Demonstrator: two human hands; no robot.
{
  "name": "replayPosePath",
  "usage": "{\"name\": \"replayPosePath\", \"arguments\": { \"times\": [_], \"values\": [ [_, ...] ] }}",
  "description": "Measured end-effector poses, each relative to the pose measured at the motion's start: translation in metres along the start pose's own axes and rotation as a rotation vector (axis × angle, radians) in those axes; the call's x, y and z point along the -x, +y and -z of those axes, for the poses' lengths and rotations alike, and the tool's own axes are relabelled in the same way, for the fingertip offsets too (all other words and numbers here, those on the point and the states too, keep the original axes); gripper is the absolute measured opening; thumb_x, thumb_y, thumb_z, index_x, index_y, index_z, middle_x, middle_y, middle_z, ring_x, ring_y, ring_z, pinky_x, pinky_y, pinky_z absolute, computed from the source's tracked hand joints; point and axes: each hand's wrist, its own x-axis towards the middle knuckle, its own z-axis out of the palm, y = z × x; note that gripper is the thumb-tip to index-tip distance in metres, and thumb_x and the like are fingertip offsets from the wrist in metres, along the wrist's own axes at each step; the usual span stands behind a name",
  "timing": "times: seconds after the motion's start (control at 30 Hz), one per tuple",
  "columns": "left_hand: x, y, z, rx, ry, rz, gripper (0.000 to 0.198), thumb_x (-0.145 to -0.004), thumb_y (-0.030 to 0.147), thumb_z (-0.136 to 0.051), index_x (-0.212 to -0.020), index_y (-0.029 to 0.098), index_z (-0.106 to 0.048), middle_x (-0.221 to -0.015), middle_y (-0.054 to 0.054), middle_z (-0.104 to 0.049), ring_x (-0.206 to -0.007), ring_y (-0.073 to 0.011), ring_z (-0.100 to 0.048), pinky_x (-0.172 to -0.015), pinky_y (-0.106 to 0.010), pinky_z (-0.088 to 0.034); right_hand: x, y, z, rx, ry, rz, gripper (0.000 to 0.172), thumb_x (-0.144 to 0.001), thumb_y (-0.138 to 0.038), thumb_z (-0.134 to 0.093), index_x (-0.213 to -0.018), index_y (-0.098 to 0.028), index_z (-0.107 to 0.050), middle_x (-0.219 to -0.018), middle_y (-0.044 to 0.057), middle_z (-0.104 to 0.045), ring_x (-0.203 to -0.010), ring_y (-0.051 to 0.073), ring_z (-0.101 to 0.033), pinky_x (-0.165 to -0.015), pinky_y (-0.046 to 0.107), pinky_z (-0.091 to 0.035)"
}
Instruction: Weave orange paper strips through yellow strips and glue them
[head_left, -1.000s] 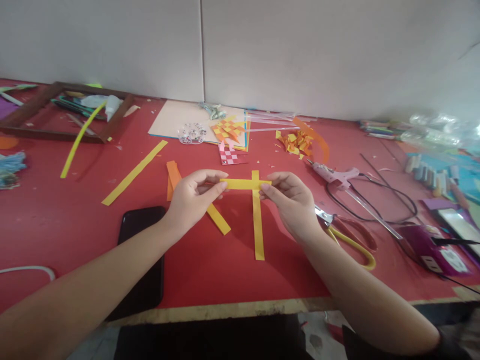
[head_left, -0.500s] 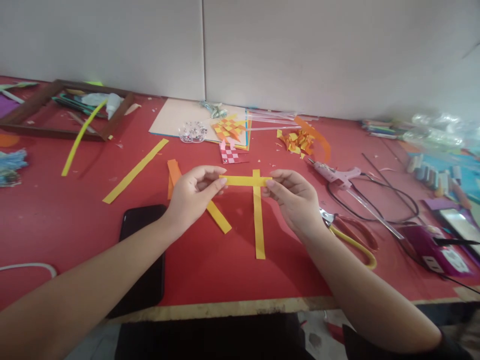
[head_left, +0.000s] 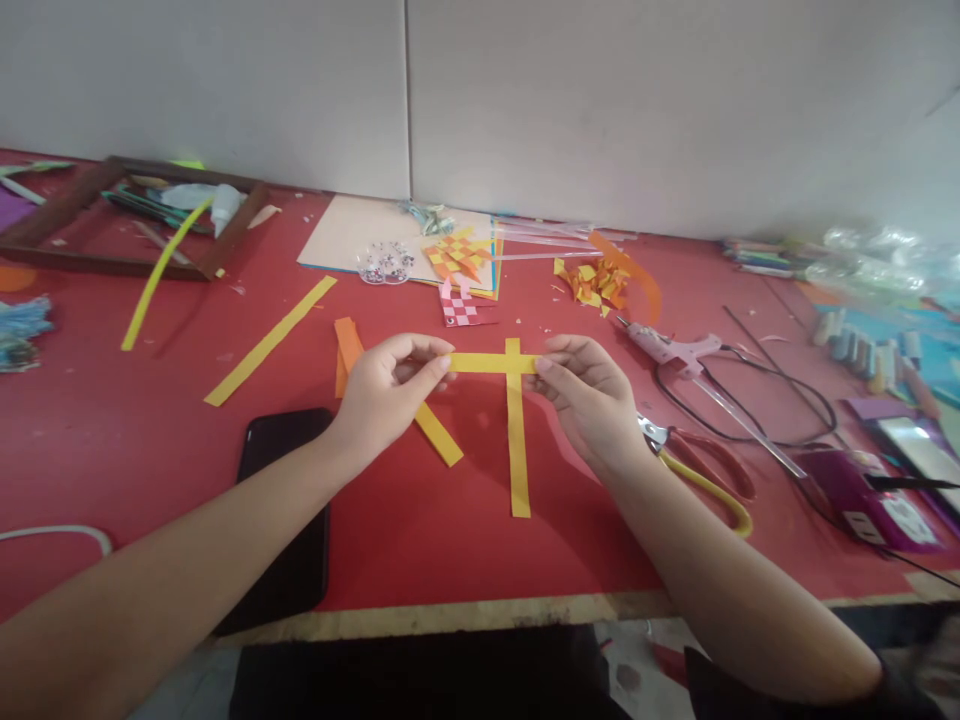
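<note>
A short yellow paper strip (head_left: 480, 363) is stretched level between my two hands. My left hand (head_left: 397, 385) pinches its left end between thumb and fingers, and my right hand (head_left: 589, 395) pinches the right end. Beneath it, a longer yellow paper strip (head_left: 517, 450) lies upright in view, so the two form a cross; whether they touch I cannot tell. Another yellow strip (head_left: 439, 435) and some orange strips (head_left: 345, 350) lie partly behind my left hand. A further yellow strip (head_left: 270, 342) rests slanted to the left.
A black phone (head_left: 289, 540) lies under my left forearm. Pliers (head_left: 705, 475) and a pink glue gun (head_left: 671, 348) with its cord are at right. Woven paper pieces (head_left: 456, 257), a pink checked paper fish (head_left: 457, 305) and a wooden frame (head_left: 217, 240) sit farther back.
Almost nothing differs. My hands have shifted very slightly on the short yellow strip, which stays level between them.
</note>
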Motion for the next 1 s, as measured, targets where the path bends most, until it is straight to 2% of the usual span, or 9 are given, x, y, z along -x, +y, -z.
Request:
{"name": "replayPosePath", "arguments": {
  "times": [0.2, 0.3, 0.4, 0.47, 0.53, 0.6, 0.67, 0.8, 1.0],
  "values": [
    [0.001, 0.003, 0.000, 0.036, -0.107, 0.039, 0.023, -0.074, 0.019, -0.064, -0.096, 0.019, -0.064, -0.073, 0.005, -0.051, -0.063, -0.0094, -0.061, -0.063, -0.023, -0.055, 0.001, 0.002, -0.001, -0.072, -0.019, -0.023, 0.018, -0.070, -0.016, -0.071, -0.075, -0.022, -0.054, -0.068, -0.006, -0.059, -0.058, 0.008, -0.059, -0.062, 0.023, -0.052],
    [0.000, 0.004, 0.004, 0.171, -0.327, 0.129, 0.031, -0.070, 0.017, -0.061, -0.101, 0.021, -0.062, -0.072, 0.005, -0.052, -0.061, -0.0089, -0.056, -0.061, -0.024, -0.056, 0.002, 0.000, -0.001, -0.112, -0.090, -0.059, 0.019, -0.070, -0.015, -0.070, -0.074, -0.022, -0.053, -0.066, -0.006, -0.059, -0.057, 0.007, -0.056, -0.056, 0.021, -0.048],
    [0.001, 0.005, 0.005, 0.195, -0.592, 0.308, 0.025, -0.075, 0.024, -0.056, -0.099, 0.019, -0.063, -0.068, 0.003, -0.058, -0.056, -0.0099, -0.056, -0.053, -0.022, -0.051, 0.008, -0.002, -0.002, -0.116, -0.283, -0.095, 0.018, -0.073, -0.015, -0.070, -0.076, -0.022, -0.054, -0.067, -0.005, -0.060, -0.060, 0.008, -0.056, -0.058, 0.020, -0.047],
    [0.003, 0.007, 0.004, 0.143, -0.679, 0.374, 0.018, -0.081, 0.031, -0.054, -0.089, 0.017, -0.063, -0.065, 0.001, -0.061, -0.052, -0.0107, -0.058, -0.049, -0.022, -0.049, 0.015, -0.002, -0.004, -0.098, -0.431, -0.119, 0.017, -0.076, -0.016, -0.071, -0.080, -0.022, -0.055, -0.071, -0.004, -0.061, -0.063, 0.008, -0.057, -0.060, 0.021, -0.048],
    [0.005, 0.008, 0.002, 0.062, -0.715, 0.343, 0.021, -0.085, 0.036, -0.055, -0.078, 0.017, -0.060, -0.062, 0.001, -0.061, -0.051, -0.0111, -0.059, -0.049, -0.022, -0.049, 0.022, -0.001, -0.008, -0.055, -0.527, -0.145, 0.017, -0.080, -0.019, -0.070, -0.082, -0.021, -0.054, -0.074, -0.003, -0.061, -0.064, 0.008, -0.057, -0.060, 0.022, -0.047],
    [0.007, 0.009, 0.002, -0.051, -0.725, 0.241, 0.024, -0.084, 0.036, -0.059, -0.071, 0.016, -0.058, -0.060, 0.002, -0.059, -0.052, -0.0101, -0.058, -0.050, -0.021, -0.047, 0.027, 0.000, -0.012, 0.006, -0.569, -0.163, 0.017, -0.082, -0.023, -0.070, -0.083, -0.021, -0.053, -0.073, -0.003, -0.059, -0.061, 0.008, -0.054, -0.058, 0.022, -0.046],
    [0.008, 0.008, 0.002, -0.153, -0.714, 0.150, 0.020, -0.083, 0.032, -0.062, -0.070, 0.016, -0.058, -0.058, 0.004, -0.056, -0.052, -0.0082, -0.056, -0.049, -0.018, -0.043, 0.029, 0.001, -0.015, 0.061, -0.560, -0.150, 0.018, -0.082, -0.026, -0.070, -0.083, -0.020, -0.053, -0.072, -0.003, -0.056, -0.061, 0.007, -0.052, -0.057, 0.021, -0.044],
    [0.007, 0.004, 0.002, -0.219, -0.679, 0.078, 0.011, -0.081, 0.025, -0.062, -0.075, 0.017, -0.060, -0.061, 0.006, -0.055, -0.053, -0.0061, -0.051, -0.050, -0.017, -0.039, 0.028, 0.002, -0.017, 0.147, -0.496, -0.080, 0.014, -0.081, -0.023, -0.069, -0.084, -0.019, -0.056, -0.075, -0.003, -0.055, -0.064, 0.007, -0.051, -0.058, 0.021, -0.042],
    [0.009, 0.004, 0.001, -0.255, -0.668, 0.020, 0.012, -0.082, 0.024, -0.060, -0.073, 0.017, -0.059, -0.061, 0.007, -0.052, -0.054, -0.0056, -0.043, -0.050, -0.017, -0.035, 0.027, 0.001, -0.015, 0.233, -0.518, -0.127, 0.013, -0.081, -0.026, -0.064, -0.074, -0.017, -0.059, -0.063, -0.004, -0.051, -0.056, 0.007, -0.044, -0.053, 0.023, -0.036]
  ]
}}
